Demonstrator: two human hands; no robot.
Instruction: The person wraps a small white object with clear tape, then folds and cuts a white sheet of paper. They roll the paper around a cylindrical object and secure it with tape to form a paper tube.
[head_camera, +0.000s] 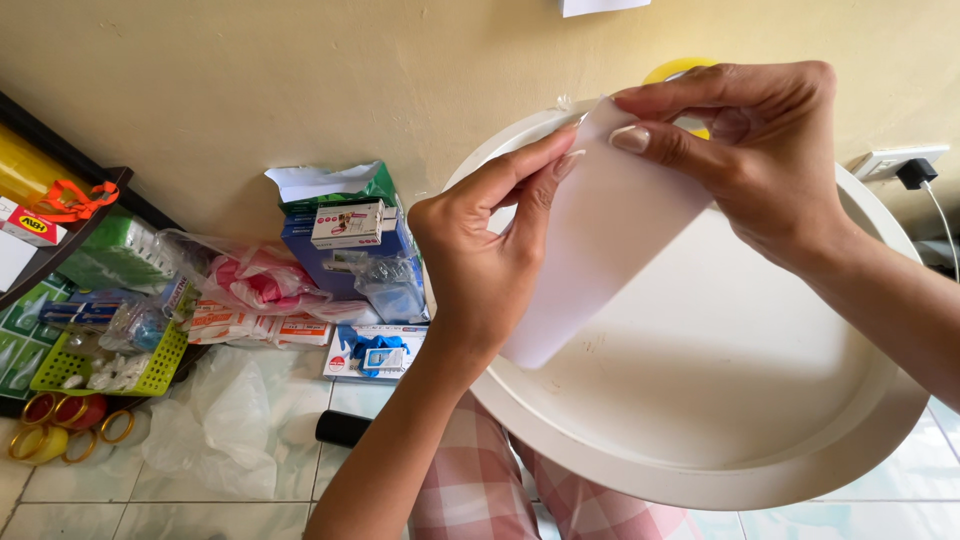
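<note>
1. Both hands are up over a round white tray (720, 420) with a raised rim, which takes up most of the view from 3 to 6 o'clock.
2. Left hand (480, 260) pinches the top edge of a white sheet (600, 250) between thumb and fingers. Right hand (760, 150) grips the same top corner at about 1 o'clock, so both are grasping it.
3. The sheet hangs down over the tray's middle, curling a bit.
4. Behind it all is a plain beige wall (300, 90), with a white socket (890, 160) and a black plug at 3 o'clock.
5. Floor is pale tile (200, 500). Over at 9 o'clock there's a messy pile: blue boxes (345, 250), crumpled plastic bags (230, 420), a green basket (110, 370) and some tape rolls (60, 425) down at 8.
6. Pink checked trousers (480, 490) show at 6 o'clock, under the tray.
</note>
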